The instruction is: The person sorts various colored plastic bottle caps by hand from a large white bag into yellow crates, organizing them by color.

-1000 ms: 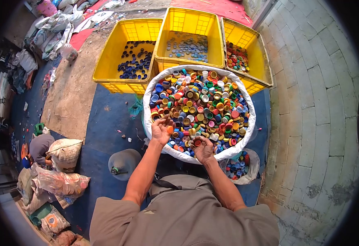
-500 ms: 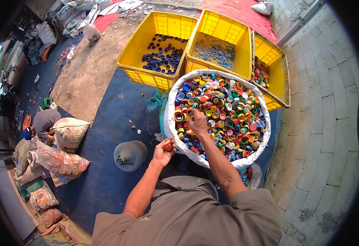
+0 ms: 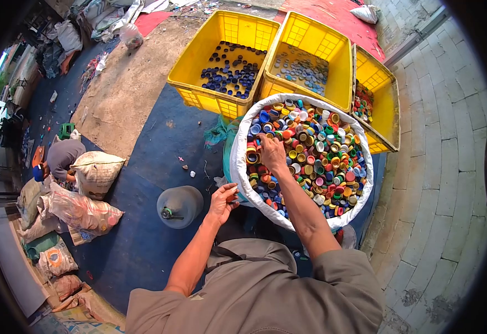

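A big white sack point(image 3: 241, 167) is full of mixed coloured bottle caps point(image 3: 321, 156). My right hand point(image 3: 272, 152) reaches into the pile at its left side, fingers down among the caps; whether it grips one is hidden. My left hand point(image 3: 223, 201) hovers just outside the sack's near-left rim, fingers closed on orange caps point(image 3: 231, 196). Three yellow crates stand behind the sack: the left crate point(image 3: 194, 72) holds dark blue caps, the middle crate point(image 3: 332, 61) light blue caps, the right crate point(image 3: 387, 111) red and mixed caps.
A clear water jug point(image 3: 179, 206) lies on the blue mat left of my left hand. Filled bags point(image 3: 82, 214) and a crouching person point(image 3: 61, 158) are at the far left. A paved stone floor point(image 3: 444, 167) runs along the right.
My right hand has reached further up and left into the caps. My left hand has pulled back out of the sack to its near-left rim, keeping the orange caps. The view has shifted left.
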The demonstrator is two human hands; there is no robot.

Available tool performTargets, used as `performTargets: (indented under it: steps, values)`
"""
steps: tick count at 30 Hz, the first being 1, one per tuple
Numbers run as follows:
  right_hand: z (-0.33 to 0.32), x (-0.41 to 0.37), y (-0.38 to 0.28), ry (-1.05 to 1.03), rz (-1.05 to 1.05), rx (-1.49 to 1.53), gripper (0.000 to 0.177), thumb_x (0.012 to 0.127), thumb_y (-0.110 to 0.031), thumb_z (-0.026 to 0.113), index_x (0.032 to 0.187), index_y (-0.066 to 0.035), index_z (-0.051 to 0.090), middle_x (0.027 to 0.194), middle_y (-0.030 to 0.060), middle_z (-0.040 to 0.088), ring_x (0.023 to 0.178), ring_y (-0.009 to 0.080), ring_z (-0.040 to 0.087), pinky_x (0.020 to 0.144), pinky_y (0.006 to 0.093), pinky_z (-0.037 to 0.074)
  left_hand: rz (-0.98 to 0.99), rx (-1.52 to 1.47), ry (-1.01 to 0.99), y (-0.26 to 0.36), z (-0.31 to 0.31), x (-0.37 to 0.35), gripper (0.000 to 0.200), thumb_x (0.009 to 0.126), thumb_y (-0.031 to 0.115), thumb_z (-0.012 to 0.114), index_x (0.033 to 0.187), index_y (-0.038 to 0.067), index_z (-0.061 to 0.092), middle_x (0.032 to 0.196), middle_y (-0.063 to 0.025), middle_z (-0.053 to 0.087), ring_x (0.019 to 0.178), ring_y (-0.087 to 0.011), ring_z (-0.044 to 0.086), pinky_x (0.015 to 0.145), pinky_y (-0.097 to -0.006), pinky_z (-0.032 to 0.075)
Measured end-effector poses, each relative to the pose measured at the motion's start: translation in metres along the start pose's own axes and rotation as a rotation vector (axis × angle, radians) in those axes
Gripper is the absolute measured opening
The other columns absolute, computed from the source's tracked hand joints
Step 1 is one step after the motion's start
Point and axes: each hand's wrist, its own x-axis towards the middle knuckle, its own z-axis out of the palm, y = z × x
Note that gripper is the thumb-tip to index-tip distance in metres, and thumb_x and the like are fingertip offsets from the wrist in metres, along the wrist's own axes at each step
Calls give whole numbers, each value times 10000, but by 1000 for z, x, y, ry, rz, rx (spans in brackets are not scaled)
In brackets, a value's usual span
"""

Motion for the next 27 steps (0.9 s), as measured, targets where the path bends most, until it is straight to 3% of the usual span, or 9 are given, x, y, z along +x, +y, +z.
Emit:
performTargets:
  steps: [3, 6, 8, 10, 12, 13, 14, 19, 27]
  values:
    - [-19, -5, -5, 148, 25, 77, 382, 770, -69, 655, 1145, -55, 581, 883, 121, 654, 839, 270, 596, 764, 374, 476, 87, 257, 15, -2, 18, 11, 188, 837, 157, 695, 1008, 101, 639, 837, 7, 638, 697, -69, 561, 603, -259, 485]
    - [-23, -18, 5, 189, 296, 381, 286, 783, -74, 643, 1063, -18, 622, 884, 138, 653, 800, 253, 634, 721, 345, 505, 309, 609, 21, -6, 32, 33, 195, 810, 149, 720, 974, 57, 665, 827, -14, 665, 698, -93, 590, 615, -262, 500]
    - [-37, -36, 3, 233, 568, 612, 240, 791, -78, 611, 1018, -9, 649, 845, 87, 658, 704, 162, 618, 650, 292, 498, 515, 876, 50, -9, 45, 49, 183, 810, 140, 711, 956, 34, 677, 832, -40, 687, 730, -123, 631, 650, -280, 519]
    - [-51, -59, 6, 196, 852, 1104, 201, 787, -92, 590, 966, -18, 641, 838, 58, 622, 688, 135, 577, 641, 279, 479, 629, 1089, 129, -6, 63, 58, 228, 765, 138, 720, 948, 11, 675, 843, -134, 707, 803, -196, 693, 734, -316, 530]
    - [-55, -91, 15, 232, 900, 1667, 180, 780, -103, 552, 936, -30, 606, 826, 43, 580, 700, 129, 547, 650, 277, 464, 694, 1182, 116, -14, 66, 77, 193, 793, 133, 658, 942, 10, 651, 859, -167, 694, 830, -316, 681, 765, -378, 525]
    - [-57, -105, 19, 192, 861, 1752, 193, 773, -112, 516, 941, -31, 567, 811, 57, 562, 740, 161, 560, 685, 309, 484, 688, 1303, 152, -15, 67, 85, 202, 800, 127, 641, 960, 5, 640, 866, -191, 685, 837, -346, 670, 768, -404, 521]
    - [-60, -130, 19, 221, 990, 1847, 233, 759, -100, 503, 972, -23, 557, 818, 84, 576, 749, 205, 579, 697, 328, 504, 684, 1429, 182, -18, 71, 93, 212, 807, 122, 624, 979, -1, 630, 873, -215, 676, 844, -376, 660, 771, -430, 517]
    - [-83, -169, 4, 237, 1105, 2017, 204, 752, -105, 505, 941, -33, 533, 864, 90, 553, 764, 221, 552, 684, 338, 467, 650, 1576, 218, -21, 90, 96, 202, 815, 137, 630, 934, -13, 569, 826, -294, 638, 834, -436, 640, 740, -487, 508]
    - [-85, -196, 4, 151, 1050, 1949, 250, 739, -85, 514, 981, -26, 535, 866, 76, 553, 752, 182, 553, 654, 312, 452, 540, 1441, 296, -31, 92, 111, 237, 756, 128, 677, 917, 7, 551, 853, -226, 654, 838, -394, 643, 751, -454, 494]
